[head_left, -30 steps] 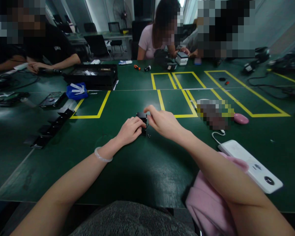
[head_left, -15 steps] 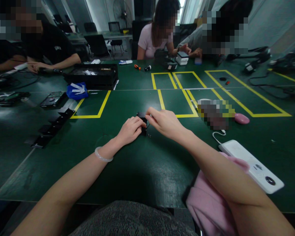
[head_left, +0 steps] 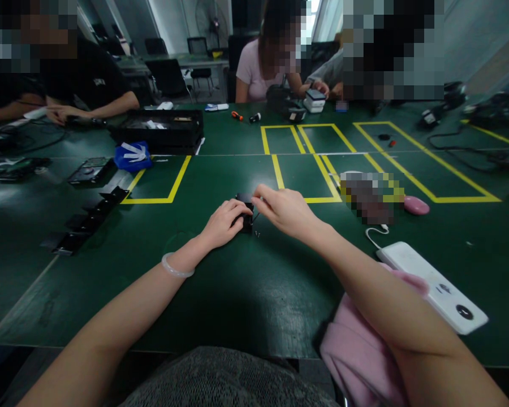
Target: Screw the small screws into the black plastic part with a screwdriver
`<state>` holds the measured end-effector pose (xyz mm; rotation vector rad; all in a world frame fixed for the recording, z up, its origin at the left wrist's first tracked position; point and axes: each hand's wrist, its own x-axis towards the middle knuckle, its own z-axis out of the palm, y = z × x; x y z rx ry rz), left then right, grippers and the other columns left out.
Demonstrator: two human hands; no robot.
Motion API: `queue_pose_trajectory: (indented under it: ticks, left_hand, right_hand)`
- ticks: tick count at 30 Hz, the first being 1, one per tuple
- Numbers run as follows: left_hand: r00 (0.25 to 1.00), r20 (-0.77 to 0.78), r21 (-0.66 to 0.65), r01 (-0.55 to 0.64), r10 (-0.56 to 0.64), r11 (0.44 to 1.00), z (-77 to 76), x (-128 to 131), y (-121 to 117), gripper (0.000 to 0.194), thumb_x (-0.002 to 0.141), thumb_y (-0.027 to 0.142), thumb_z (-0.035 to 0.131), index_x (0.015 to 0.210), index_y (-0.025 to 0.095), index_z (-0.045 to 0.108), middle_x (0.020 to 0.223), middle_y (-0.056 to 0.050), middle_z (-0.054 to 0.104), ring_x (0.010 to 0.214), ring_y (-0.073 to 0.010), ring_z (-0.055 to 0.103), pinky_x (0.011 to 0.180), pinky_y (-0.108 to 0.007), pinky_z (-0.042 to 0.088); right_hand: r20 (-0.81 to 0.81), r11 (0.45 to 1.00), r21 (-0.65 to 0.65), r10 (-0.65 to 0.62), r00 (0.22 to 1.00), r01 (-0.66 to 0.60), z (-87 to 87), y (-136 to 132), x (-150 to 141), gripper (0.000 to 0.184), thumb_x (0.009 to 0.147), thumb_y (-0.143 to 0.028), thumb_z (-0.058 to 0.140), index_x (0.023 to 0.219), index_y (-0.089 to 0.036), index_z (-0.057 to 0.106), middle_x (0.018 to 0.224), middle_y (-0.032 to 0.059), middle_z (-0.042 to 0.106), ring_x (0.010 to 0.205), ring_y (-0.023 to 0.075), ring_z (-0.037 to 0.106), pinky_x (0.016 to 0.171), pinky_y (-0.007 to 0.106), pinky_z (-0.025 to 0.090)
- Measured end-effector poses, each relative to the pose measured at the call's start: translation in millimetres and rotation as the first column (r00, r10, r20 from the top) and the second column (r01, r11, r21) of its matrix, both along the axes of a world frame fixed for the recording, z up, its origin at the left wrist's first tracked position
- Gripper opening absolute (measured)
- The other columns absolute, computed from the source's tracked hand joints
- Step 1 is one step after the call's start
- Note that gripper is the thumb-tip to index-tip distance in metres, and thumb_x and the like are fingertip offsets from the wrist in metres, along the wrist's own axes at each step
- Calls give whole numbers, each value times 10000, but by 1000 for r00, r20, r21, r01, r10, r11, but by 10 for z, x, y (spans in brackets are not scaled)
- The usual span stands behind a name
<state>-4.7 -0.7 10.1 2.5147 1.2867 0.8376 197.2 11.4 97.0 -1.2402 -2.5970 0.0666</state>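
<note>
On the glossy table (head_left: 220, 294), left fingers (head_left: 238, 207) hold a black block (head_left: 247, 225)

Tabletop: we see dark green (head_left: 220, 299), glossy, crossed by thin seams and marked with yellow outlines (head_left: 181, 180).
Chairs: we see black ones (head_left: 165, 76) behind it.
Rear table: long (head_left: 142, 66), near a standing fan (head_left: 214, 25).
Walls: we make out pale grey-green panels (head_left: 173, 28).
Window: bright strip (head_left: 314, 18) at the back.
Floor: we glimpse grey (head_left: 311, 374) below the near edge.
Light: dim and cool, with a soft sheen.
</note>
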Motion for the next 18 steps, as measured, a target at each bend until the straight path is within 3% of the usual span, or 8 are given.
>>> queue_pose_trajectory:
  ticks: [8, 14, 18]
  left_hand:
    - [1000, 29, -92, 7, -5, 996, -19, -14, 26, 329, 942, 201, 410, 1183, 206, 633, 1162, -71, 639, 1083, -232, 563, 993, -396, 462]
    - [1000, 25, -120, 13, -10, 993, -26, -29, 40, 348, 956, 216, 402, 1210, 214, 640, 1176, -68, 645, 1110, -233, 563, 1024, -404, 454]
    - [1000, 18, -132, 6, -3, 991, -21, -28, 40, 352, 956, 212, 402, 1216, 215, 638, 1180, -68, 646, 1118, -231, 565, 1023, -400, 458]
  right_hand:
    - [-53, 999, -35, -5, 999, 3, 12, -1, 5, 367, 1025, -309, 309, 1244, -170, 569, 853, 62, 732, 726, 188, 634, 602, 272, 245]
    - [-14, 999, -37, -25, 1000, 25, 17, 8, 19, 362, 1028, -398, 327, 1136, -200, 610, 818, 58, 714, 731, 196, 630, 594, 274, 234]
    - [-68, 1000, -25, -9, 998, 8, -20, 17, 19, 367, 1023, -321, 311, 1265, -178, 549, 845, 56, 722, 729, 188, 631, 598, 267, 245]
